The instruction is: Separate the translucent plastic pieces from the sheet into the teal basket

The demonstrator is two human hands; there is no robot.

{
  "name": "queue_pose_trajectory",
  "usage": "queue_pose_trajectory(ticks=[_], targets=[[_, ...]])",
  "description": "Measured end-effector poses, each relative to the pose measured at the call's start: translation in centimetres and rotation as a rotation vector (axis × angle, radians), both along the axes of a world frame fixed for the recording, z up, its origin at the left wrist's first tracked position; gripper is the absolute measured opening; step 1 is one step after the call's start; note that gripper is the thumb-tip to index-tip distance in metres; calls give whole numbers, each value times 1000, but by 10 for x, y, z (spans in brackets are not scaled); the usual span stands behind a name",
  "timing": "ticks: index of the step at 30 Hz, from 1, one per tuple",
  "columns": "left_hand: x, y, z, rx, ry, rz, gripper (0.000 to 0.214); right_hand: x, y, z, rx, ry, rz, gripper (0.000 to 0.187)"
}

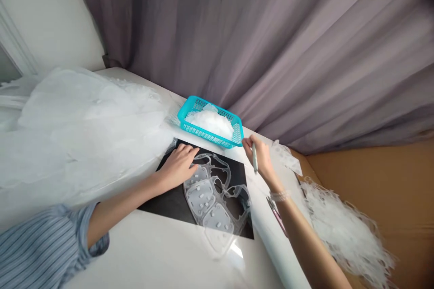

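Observation:
A translucent moulded plastic sheet [203,198] with rounded panels, raised tabs and looping strips lies on a black mat [162,201]. Its lower end hangs over the mat's edge onto the white table. My left hand [179,165] rests flat at the sheet's upper left, fingers stretched out and thumb against it. Beside the basket's right corner, my right hand [259,156] is closed around a slim pale pen-like tool [255,158]; the tool's working tip is not clear. The turquoise basket [210,135], just beyond the mat, holds a heap of small white translucent pieces [213,122].
A large pile of translucent sheets [91,126] covers the table's left side. Pink-handled pliers or snips [277,216] lie under my right forearm. Stringy clear scraps [342,230] are heaped at right, near a brown surface [379,185]. A grey-purple curtain [237,40] hangs behind.

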State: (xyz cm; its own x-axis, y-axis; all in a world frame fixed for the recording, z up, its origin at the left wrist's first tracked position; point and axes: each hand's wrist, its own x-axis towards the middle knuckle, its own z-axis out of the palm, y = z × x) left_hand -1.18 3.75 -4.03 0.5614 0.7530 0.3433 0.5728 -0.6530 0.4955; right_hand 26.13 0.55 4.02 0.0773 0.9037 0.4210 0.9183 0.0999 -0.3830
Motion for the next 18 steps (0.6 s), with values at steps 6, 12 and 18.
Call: queue_pose_trajectory(ticks=[6,12,18], targets=[[2,15,-3,-47,64,-79,14,4,-92,-26,-299,138,19,40],[-10,43,12,-32,61,-16,19,13,-105,-45,-390,479,-10,44],[-22,53,31,42,50,198,19,39,-85,-42,-269,584,-95,50]])
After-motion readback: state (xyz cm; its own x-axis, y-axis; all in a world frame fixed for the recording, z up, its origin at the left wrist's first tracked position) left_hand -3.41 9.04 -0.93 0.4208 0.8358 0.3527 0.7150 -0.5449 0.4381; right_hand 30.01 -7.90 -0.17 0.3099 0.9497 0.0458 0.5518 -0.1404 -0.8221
